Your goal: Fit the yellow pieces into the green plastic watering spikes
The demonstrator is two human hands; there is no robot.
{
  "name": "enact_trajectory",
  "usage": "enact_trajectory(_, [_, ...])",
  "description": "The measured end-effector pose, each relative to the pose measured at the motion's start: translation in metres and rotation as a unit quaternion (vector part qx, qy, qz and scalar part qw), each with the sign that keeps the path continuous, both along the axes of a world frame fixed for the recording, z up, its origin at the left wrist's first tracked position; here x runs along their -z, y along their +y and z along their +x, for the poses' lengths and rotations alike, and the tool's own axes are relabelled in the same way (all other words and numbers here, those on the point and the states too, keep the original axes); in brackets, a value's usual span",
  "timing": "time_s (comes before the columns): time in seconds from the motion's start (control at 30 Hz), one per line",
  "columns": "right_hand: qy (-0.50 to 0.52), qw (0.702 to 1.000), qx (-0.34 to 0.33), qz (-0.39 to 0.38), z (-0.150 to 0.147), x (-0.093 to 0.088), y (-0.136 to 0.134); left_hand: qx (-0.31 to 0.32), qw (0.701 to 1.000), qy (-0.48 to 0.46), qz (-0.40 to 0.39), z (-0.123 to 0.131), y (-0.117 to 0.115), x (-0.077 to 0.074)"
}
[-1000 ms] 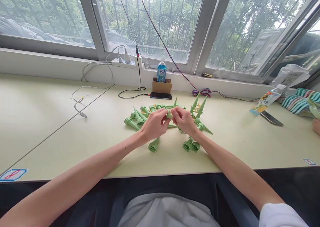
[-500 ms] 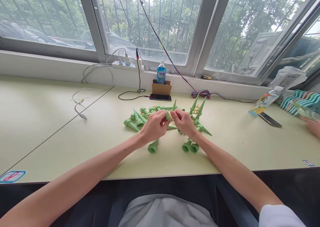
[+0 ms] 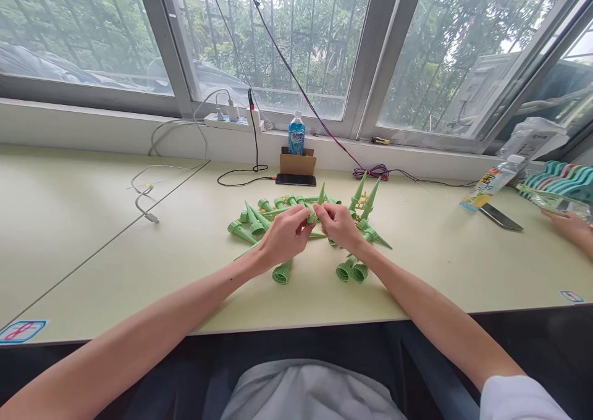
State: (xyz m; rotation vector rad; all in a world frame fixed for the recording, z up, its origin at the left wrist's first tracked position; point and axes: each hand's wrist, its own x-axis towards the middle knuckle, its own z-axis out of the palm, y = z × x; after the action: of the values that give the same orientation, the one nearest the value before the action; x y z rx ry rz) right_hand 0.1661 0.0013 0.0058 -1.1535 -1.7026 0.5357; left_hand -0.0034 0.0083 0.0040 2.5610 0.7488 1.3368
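Places relative to blue bottle, on window side of worktop. Far left of bottle, nearer person: sticker with red marking, at worktop edge. Left of bottle: pale cable, loose plug end on worktop. Closer on bottle's left: power strip on ledge, plugs in, black cable running down from there. Left and nearer person than bottle: loose cluster of green cones, mostly lying, some leaning on each other. Left hand, straight toward person from bottle, thumb and fingers pinching small green piece. Lone cone nearer person, ribbed open end facing out. Directly in front of bottle: brown carton, then phone lying flat. Right hand, front-right of bottle, fingers curled in, fingertips at green piece; cannot tell if gripping anything. Past right hand: two sockets side by side, openings toward person; two cones pointing up, yellow parts between. Right of bottle: coiled red-blue cable. Far right of bottle: tilted orange-labelled bottle, dark flat object, turquoise-pink stack, co-worker's hand at clear packaging.
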Motion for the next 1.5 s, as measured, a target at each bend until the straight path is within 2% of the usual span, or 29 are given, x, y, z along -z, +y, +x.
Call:
enact_trajectory(0.2, [0.101,0.988,-0.078,-0.091,0.000,-0.001,0.000,0.008,1.000,0.006,0.011,-0.001,0.001,0.002])
enact_trajectory(0.57, [0.158,0.968,-0.114,-0.160,0.000,-0.006,-0.003,0.029,0.995,0.051,0.079,-0.003,0.002,0.003])
enact_trajectory(0.7, [0.162,0.969,-0.107,-0.152,-0.002,-0.005,-0.004,0.018,0.995,0.056,0.081,-0.004,0.002,0.002])
enact_trajectory(0.9, [0.172,0.975,-0.090,-0.106,-0.003,-0.002,-0.002,-0.016,1.000,0.017,0.014,-0.002,0.002,0.000])
enact_trajectory(1.23, [0.192,0.973,-0.111,-0.071,-0.004,0.000,-0.001,-0.047,0.989,-0.020,-0.138,0.001,-0.010,-0.016])
enact_trajectory(1.33, [0.190,0.973,-0.116,-0.066,-0.004,0.000,-0.002,-0.043,0.985,-0.021,-0.168,0.000,-0.012,-0.018])
enact_trajectory(1.5, [0.189,0.974,-0.109,-0.060,-0.003,-0.001,-0.003,-0.003,0.973,-0.054,-0.226,-0.001,-0.012,-0.018])
